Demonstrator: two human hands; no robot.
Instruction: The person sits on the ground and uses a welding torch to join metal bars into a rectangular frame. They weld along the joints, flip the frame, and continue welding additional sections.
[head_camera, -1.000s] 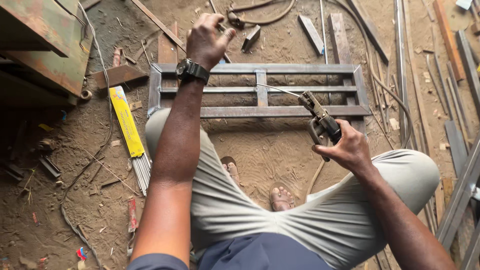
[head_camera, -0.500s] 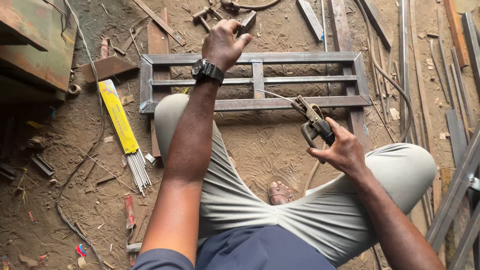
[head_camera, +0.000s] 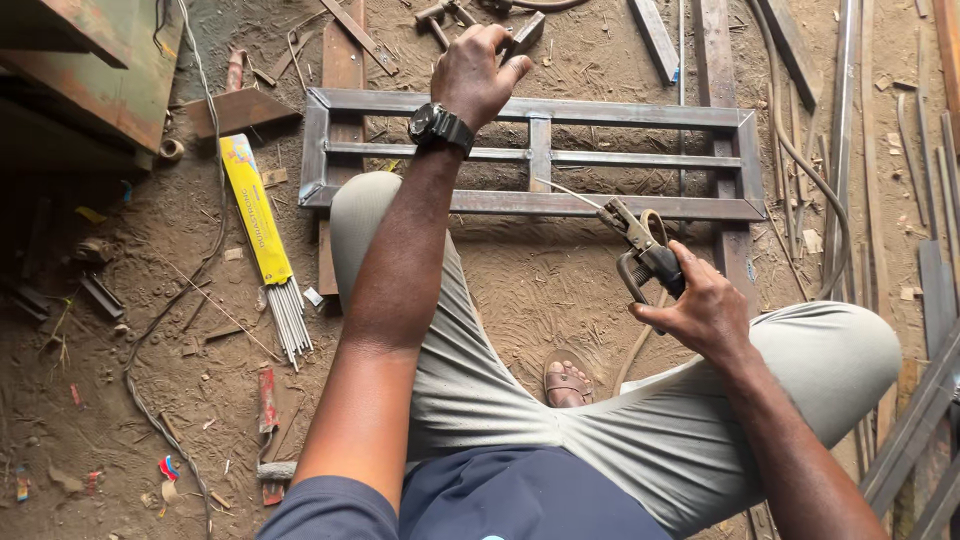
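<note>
I squat over a grey welded steel frame (head_camera: 640, 115) that lies flat on the dirt floor. My left hand (head_camera: 475, 75), with a black watch (head_camera: 440, 128) on its wrist, reaches over the frame's far rail. Its fingers are curled around a short grey metal piece (head_camera: 525, 35) that sticks out to the upper right. My right hand (head_camera: 705, 310) grips a welding electrode holder (head_camera: 645, 255) above my right knee. The thin electrode rod (head_camera: 565, 190) in the holder points left, toward the frame's near rail.
A yellow packet (head_camera: 255, 205) spilling welding rods (head_camera: 290, 325) lies to the left. A rusty green metal cabinet (head_camera: 90, 60) stands at the far left. Steel bars (head_camera: 930, 260) and a cable (head_camera: 810, 180) lie to the right. A hammer (head_camera: 440, 12) lies beyond the frame. My sandalled foot (head_camera: 570, 380) is below.
My left hand has reached further forward and to the right, closing on the grey metal piece. My right hand with the holder has barely moved. The view has shifted slightly.
</note>
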